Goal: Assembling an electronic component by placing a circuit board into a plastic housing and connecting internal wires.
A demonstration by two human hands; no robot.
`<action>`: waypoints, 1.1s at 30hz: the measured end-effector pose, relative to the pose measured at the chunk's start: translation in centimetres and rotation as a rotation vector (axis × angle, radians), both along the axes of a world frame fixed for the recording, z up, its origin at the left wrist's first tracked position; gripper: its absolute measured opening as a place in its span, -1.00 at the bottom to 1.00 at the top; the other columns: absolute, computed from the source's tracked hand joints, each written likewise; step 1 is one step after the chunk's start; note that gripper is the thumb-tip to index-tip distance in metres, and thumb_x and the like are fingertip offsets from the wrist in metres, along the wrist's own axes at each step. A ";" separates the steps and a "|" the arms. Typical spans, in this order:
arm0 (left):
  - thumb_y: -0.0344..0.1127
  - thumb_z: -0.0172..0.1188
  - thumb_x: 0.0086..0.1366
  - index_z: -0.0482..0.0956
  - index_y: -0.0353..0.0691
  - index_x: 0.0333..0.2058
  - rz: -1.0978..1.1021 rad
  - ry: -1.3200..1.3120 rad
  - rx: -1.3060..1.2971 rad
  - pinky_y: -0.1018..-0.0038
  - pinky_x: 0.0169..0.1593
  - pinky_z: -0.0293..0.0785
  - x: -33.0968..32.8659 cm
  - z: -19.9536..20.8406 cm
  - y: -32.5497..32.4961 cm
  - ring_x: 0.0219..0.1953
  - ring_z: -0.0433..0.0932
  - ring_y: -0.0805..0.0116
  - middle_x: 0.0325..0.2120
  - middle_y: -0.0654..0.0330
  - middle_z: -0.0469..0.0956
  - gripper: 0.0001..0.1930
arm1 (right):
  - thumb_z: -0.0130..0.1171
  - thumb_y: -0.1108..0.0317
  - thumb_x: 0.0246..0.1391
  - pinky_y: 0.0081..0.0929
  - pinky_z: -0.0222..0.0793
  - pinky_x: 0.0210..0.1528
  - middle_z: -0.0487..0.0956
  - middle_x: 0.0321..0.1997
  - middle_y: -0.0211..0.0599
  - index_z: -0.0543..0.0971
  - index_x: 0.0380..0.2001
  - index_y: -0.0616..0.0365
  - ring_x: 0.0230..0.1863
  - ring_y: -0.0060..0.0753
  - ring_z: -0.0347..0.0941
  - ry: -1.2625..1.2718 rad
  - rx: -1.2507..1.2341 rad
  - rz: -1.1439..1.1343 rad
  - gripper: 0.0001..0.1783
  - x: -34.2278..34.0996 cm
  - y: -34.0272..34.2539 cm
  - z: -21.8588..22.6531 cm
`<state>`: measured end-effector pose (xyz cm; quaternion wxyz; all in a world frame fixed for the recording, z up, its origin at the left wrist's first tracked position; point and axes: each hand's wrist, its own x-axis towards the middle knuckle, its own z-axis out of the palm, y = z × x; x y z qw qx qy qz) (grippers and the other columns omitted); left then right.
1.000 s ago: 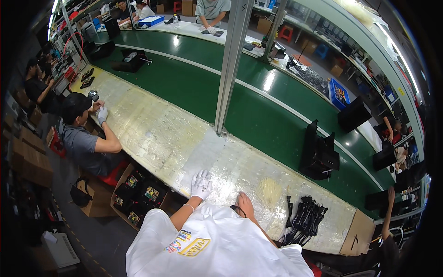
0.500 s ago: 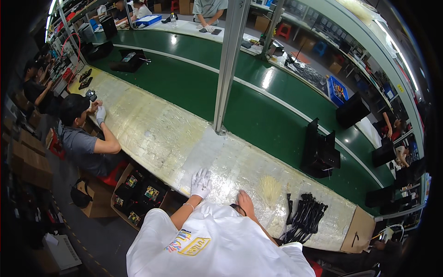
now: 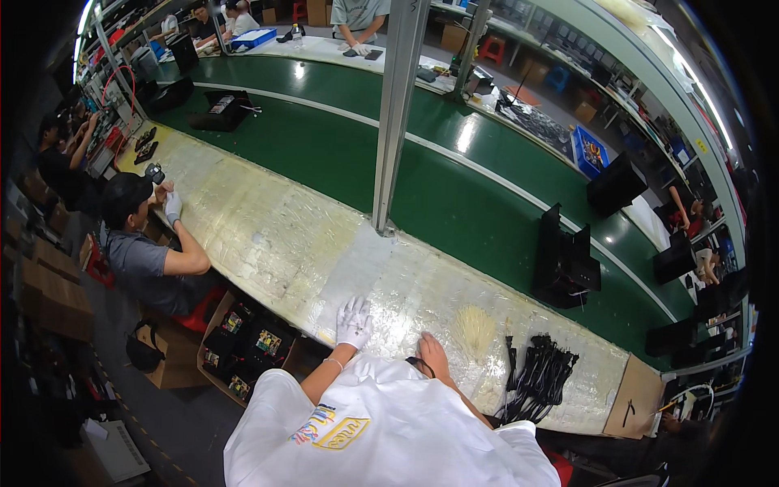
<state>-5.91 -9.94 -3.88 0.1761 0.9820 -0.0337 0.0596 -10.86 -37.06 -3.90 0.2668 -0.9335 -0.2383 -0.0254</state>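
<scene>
While unmoved, the left hand (image 3: 354, 322) is spread, released, on the bench (image 3: 280, 231), bordered far by the conveyor (image 3: 324, 154); left of the pale bundle (image 3: 474, 333), the right hand (image 3: 434, 355) is rested, its grip indeterminable.

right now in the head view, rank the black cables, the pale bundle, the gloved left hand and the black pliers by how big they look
1. Black cables
2. Pale bundle and gloved left hand: too alike to rank
3. Black pliers
</scene>
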 end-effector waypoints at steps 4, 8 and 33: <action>-0.12 0.00 0.25 0.36 -0.11 0.15 0.008 0.049 0.004 0.13 0.37 -0.13 0.2 0.3 0.1 0.33 0.07 0.21 0.23 0.18 0.24 -0.50 | 0.15 0.42 -0.06 -0.14 0.21 0.24 0.33 0.16 0.06 0.37 -0.04 0.33 0.20 0.12 0.25 -0.002 0.005 -0.007 -0.53 0.1 0.2 0.1; -0.11 -0.01 0.26 0.37 -0.11 0.15 0.018 0.026 -0.002 0.12 0.37 -0.14 0.2 0.1 0.2 0.32 0.08 0.20 0.23 0.17 0.25 -0.51 | 0.16 0.43 -0.07 -0.14 0.21 0.23 0.33 0.15 0.06 0.36 -0.04 0.32 0.20 0.12 0.25 0.004 0.013 -0.007 -0.52 0.2 0.3 -0.1; -0.06 -0.05 0.29 0.35 -0.06 0.18 0.071 0.131 -0.028 0.07 0.34 -0.08 -1.6 -1.4 4.0 0.33 0.06 0.17 0.24 0.17 0.24 -0.49 | 0.09 0.46 0.02 -0.10 0.15 0.28 0.28 0.24 0.16 0.30 0.11 0.37 0.25 0.21 0.19 0.014 -0.088 0.055 -0.46 0.4 0.3 0.3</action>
